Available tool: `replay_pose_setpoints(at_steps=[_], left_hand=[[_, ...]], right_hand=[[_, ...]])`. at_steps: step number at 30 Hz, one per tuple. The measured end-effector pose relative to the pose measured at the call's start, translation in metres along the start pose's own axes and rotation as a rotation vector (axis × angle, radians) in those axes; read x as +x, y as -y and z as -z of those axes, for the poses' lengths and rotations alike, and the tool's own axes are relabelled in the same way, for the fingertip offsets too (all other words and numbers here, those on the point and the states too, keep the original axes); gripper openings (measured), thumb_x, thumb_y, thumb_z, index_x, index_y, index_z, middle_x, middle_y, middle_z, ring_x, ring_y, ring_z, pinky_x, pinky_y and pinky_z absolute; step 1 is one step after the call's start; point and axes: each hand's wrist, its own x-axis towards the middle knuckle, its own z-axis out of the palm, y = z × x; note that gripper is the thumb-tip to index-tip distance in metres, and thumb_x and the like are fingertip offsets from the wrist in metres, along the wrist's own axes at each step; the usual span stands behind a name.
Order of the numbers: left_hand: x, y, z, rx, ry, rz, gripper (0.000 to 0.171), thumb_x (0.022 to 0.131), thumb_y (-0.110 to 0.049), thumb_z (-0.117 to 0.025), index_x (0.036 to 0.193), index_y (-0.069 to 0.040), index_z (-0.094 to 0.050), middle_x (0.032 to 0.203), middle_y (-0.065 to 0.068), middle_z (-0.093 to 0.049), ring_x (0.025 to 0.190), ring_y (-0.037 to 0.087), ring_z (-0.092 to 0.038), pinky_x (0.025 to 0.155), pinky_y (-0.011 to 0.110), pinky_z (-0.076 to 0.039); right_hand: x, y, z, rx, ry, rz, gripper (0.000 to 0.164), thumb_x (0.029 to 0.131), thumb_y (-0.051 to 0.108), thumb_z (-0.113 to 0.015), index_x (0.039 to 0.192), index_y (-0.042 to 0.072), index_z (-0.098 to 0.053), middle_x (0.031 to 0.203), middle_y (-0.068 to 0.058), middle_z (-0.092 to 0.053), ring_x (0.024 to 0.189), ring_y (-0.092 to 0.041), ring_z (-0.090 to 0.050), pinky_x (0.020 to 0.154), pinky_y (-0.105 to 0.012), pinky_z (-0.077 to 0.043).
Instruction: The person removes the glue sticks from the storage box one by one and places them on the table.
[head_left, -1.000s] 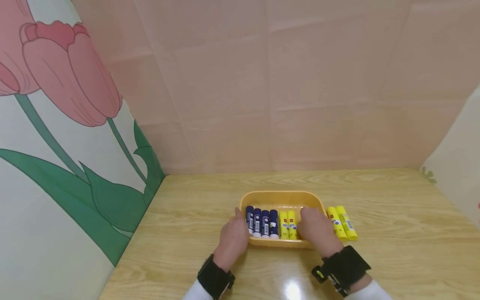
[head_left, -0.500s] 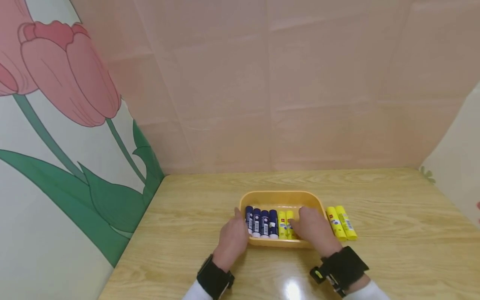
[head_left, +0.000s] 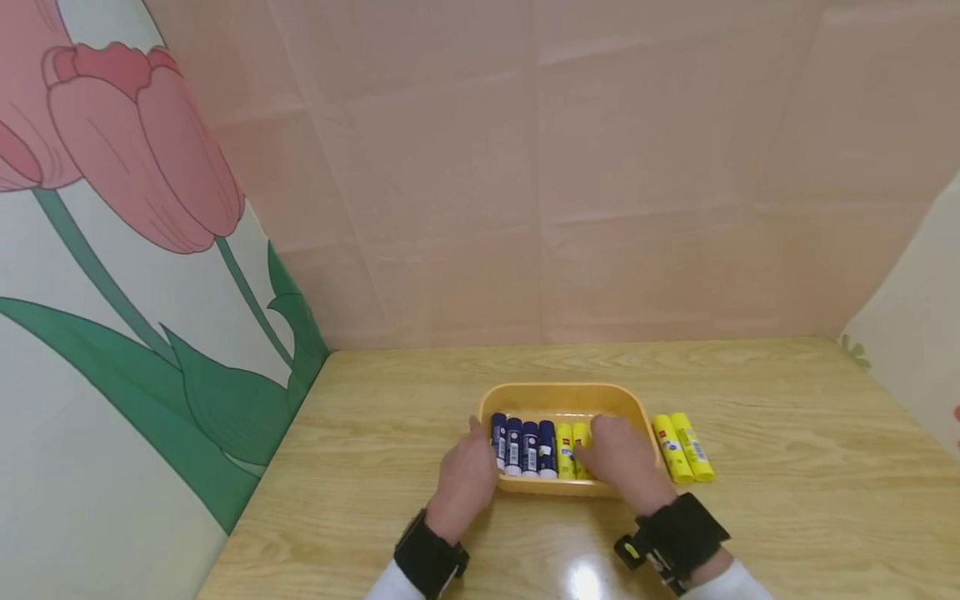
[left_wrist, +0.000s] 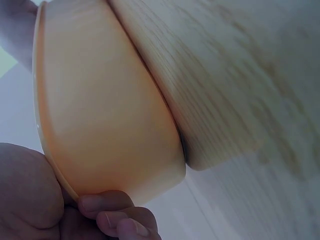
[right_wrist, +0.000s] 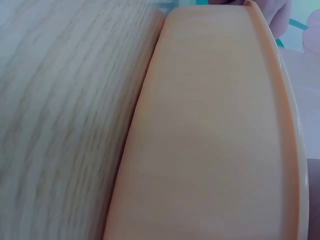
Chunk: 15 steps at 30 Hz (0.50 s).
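An orange plastic tray (head_left: pixel 562 489) stands on the table, its near wall filling much of both wrist views. My left hand (head_left: pixel 467 468) grips its left near corner, thumb at the rim and fingers (left_wrist: pixel 102 202) curled against the outside. Several dark blue glue sticks (head_left: pixel 530 446) with white ends lie in a row inside, followed on the right by two yellow glue sticks (head_left: pixel 566 450). Over the tray's right part, my right hand (head_left: pixel 618 458) reaches in, fingertips right at the second yellow stick and partly covering it. I cannot tell whether it holds anything; its fingers are mostly hidden.
Two more yellow glue sticks (head_left: pixel 684 447) lie side by side on the wooden table (head_left: pixel 795 467), just right of the tray. A pinkish sheet (head_left: pixel 540 183) hangs behind the table. On the left is a wall panel with tulips (head_left: pixel 150 158).
My right hand has shifted slightly left inside the tray, now overlapping the second yellow glue stick. The left hand keeps its grip on the tray's corner.
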Motion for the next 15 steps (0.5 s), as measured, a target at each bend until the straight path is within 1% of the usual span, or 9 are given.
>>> replay_pose_setpoints(at_steps=[4, 8, 11, 15], left_hand=[[-0.0006, 0.0002, 0.0002, 0.002, 0.004, 0.001, 0.056, 0.104, -0.017, -0.046, 0.152, 0.009, -0.030, 0.068, 0.006, -0.052, 0.056, 0.015, -0.049, 0.049, 0.028, -0.042], [-0.0004, 0.0001, 0.0000, -0.003, 0.013, 0.004, 0.057, 0.105, -0.018, -0.045, 0.152, 0.008, -0.029, 0.067, 0.004, -0.050, 0.055, 0.015, -0.048, 0.048, 0.027, -0.040], [-0.0003, -0.0001, 0.0000, -0.001, 0.013, 0.004, 0.057, 0.104, -0.018, -0.046, 0.152, 0.008, -0.029, 0.068, 0.005, -0.051, 0.055, 0.015, -0.048, 0.049, 0.027, -0.041], [-0.0006, 0.0000, 0.0008, -0.004, 0.009, 0.004, 0.058, 0.104, -0.019, -0.047, 0.152, 0.008, -0.029, 0.072, 0.007, -0.054, 0.057, 0.015, -0.049, 0.051, 0.028, -0.042]], right_hand=[[0.0008, 0.0025, -0.0018, -0.056, -0.026, 0.026, 0.029, 0.088, 0.025, -0.071, 0.090, -0.001, -0.061, 0.075, -0.009, -0.053, 0.066, -0.022, -0.051, 0.054, -0.033, -0.041], [0.0029, 0.0030, -0.0048, -0.082, -0.039, 0.029, 0.027, 0.088, 0.024, -0.071, 0.091, -0.001, -0.062, 0.075, -0.009, -0.054, 0.066, -0.024, -0.052, 0.054, -0.035, -0.042], [0.0049, 0.0026, -0.0073, -0.093, -0.039, 0.022, 0.027, 0.089, 0.024, -0.070, 0.096, -0.002, -0.063, 0.075, -0.009, -0.054, 0.067, -0.024, -0.052, 0.054, -0.034, -0.042], [0.0089, 0.0011, -0.0100, -0.108, -0.063, 0.044, 0.031, 0.090, 0.023, -0.069, 0.107, -0.003, -0.062, 0.077, -0.010, -0.057, 0.068, -0.025, -0.053, 0.053, -0.036, -0.044]])
